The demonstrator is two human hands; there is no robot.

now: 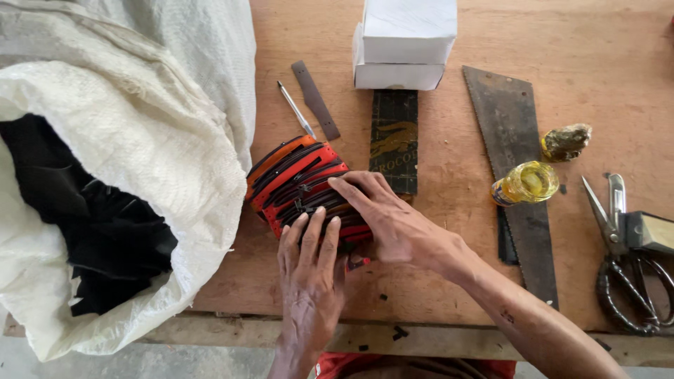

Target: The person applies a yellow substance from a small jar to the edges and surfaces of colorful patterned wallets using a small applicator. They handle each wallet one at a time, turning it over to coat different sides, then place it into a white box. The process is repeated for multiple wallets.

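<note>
A curved stack of red, orange and black flat pieces stands on edge on the wooden table, near its front edge. My left hand presses its fingertips against the near end of the stack. My right hand lies over the stack's right end, fingers spread across the pieces. Both hands squeeze the stack together.
A large white woven sack full of black pieces lies at the left. Behind the stack are a pen, a dark strip, a dark printed slab and white boxes. A saw blade, small yellow bottle and shears sit at the right.
</note>
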